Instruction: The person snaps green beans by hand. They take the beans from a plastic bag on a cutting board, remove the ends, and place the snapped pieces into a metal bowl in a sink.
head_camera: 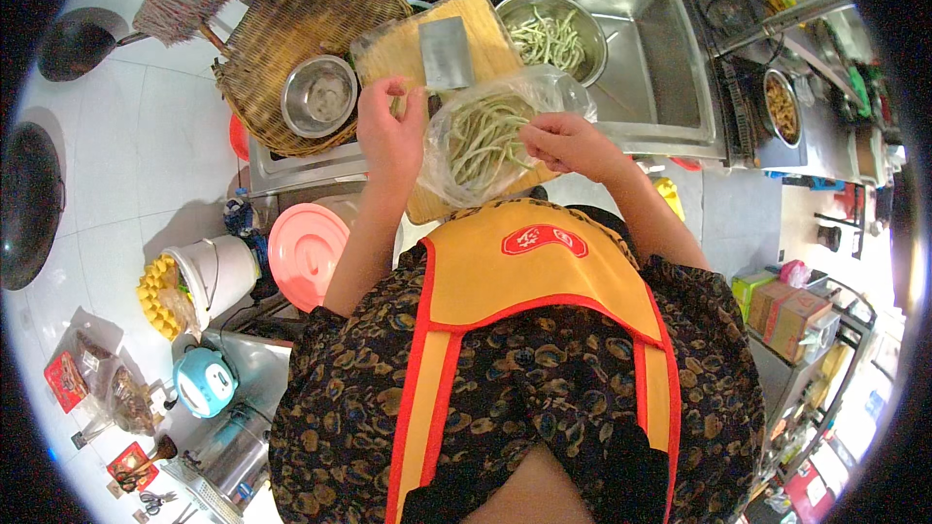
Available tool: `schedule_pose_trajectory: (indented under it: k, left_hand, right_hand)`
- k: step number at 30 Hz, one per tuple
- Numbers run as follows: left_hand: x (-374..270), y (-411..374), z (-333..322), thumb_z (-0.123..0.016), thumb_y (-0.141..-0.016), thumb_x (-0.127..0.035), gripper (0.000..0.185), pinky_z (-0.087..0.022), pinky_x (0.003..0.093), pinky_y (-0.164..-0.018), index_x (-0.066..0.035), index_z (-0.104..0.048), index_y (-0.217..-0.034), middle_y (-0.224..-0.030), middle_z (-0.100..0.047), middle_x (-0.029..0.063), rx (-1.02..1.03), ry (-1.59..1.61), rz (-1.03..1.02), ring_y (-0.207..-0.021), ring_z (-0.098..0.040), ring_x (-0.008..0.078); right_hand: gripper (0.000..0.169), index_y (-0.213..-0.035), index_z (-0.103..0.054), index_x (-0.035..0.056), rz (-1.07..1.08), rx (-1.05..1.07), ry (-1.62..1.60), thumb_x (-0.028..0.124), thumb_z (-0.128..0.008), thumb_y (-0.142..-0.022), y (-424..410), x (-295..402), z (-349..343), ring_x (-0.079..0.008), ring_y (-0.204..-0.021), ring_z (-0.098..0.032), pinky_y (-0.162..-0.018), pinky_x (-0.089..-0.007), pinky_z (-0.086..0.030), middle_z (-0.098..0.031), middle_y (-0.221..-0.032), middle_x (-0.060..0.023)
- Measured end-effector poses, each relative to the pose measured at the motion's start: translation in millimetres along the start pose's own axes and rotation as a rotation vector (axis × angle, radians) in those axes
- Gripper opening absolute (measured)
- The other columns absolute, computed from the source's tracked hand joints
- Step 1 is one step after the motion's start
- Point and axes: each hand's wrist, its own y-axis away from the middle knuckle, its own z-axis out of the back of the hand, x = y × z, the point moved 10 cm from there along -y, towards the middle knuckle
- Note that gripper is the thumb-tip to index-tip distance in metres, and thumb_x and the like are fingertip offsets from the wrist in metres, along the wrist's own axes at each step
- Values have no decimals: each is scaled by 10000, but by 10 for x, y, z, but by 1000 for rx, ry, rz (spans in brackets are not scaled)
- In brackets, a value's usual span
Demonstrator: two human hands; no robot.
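Observation:
A clear plastic bag (571, 91) full of long green beans (484, 135) lies open on the near part of a wooden cutting board (393, 54). My right hand (564, 145) is at the bag's right side, its fingers closed at the beans; whether it grips a bean or the bag is unclear. To the left of the bag, my left hand (393, 109) is raised over the board, thumb and fingers curled towards each other; what lies between them is too small to tell. A cleaver blade (446, 52) rests flat beyond my hands. Bean pieces (550, 40) fill part of a steel bowl (601, 51) behind the bag.
The board bridges a steel double sink (655, 127). On its left, a round wicker tray (255, 36) holds a small metal bowl (287, 98). A pink lid (309, 255) and a white bucket (226, 276) are at lower left. A stove area with a food bowl (783, 105) stands right.

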Motion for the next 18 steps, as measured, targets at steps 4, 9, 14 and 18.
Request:
schedule_pose_trajectory:
  k: [4,9,14,18]
  left_hand:
    - [-404,167,-340,-613,-848,-136,210,-478,415,-751,-27,-607,-1027,-973,-632,166,320,169,-114,-870,-614,338]
    - [-549,507,-825,-589,-839,-179,249,-481,421,-753,-30,-639,-1032,-921,-648,194,851,291,-48,-861,-617,358]
    - [-574,478,-764,-582,-837,-190,212,-484,423,-723,-31,-676,-941,-864,-650,190,871,237,-128,-830,-619,361]
    - [-575,533,-804,-592,-827,-202,221,-487,429,-707,-31,-680,-935,-854,-652,192,945,220,-196,-819,-625,358]
  right_hand:
    - [340,-792,-576,31,23,29,325,332,-556,-948,-21,225,-102,-39,-528,-414,-441,-208,-308,-509,-689,21]
    - [305,-859,-619,28,15,149,168,315,-559,-944,-49,361,-188,-43,-538,-414,-458,-205,-317,-502,-705,40]
    - [266,-895,-645,37,-82,237,72,291,-575,-933,47,304,-161,-48,-535,-404,-464,-212,-321,-474,-674,45]
    - [300,-816,-660,34,57,244,424,308,-597,-924,-7,398,-154,-53,-538,-424,-468,-221,-333,-499,-625,43]
